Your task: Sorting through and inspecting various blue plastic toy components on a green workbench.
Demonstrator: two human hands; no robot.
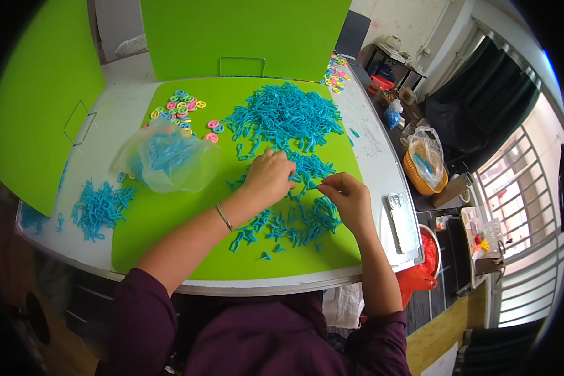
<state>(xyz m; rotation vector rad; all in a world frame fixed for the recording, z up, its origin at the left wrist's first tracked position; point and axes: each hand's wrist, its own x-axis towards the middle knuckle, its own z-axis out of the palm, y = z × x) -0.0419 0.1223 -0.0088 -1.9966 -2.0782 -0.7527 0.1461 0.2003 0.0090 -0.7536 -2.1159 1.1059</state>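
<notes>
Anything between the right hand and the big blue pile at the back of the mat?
Nothing visible blocks it: just a low scatter of loose blue pieces between the right hand and the big blue pile. The left hand is off to the left of that path.

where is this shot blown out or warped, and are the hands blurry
In the head view, the barred window at right glares near white; the front edge of the table bows with fisheye distortion, and the corners go black; the left hand and right hand look fairly sharp.
</notes>
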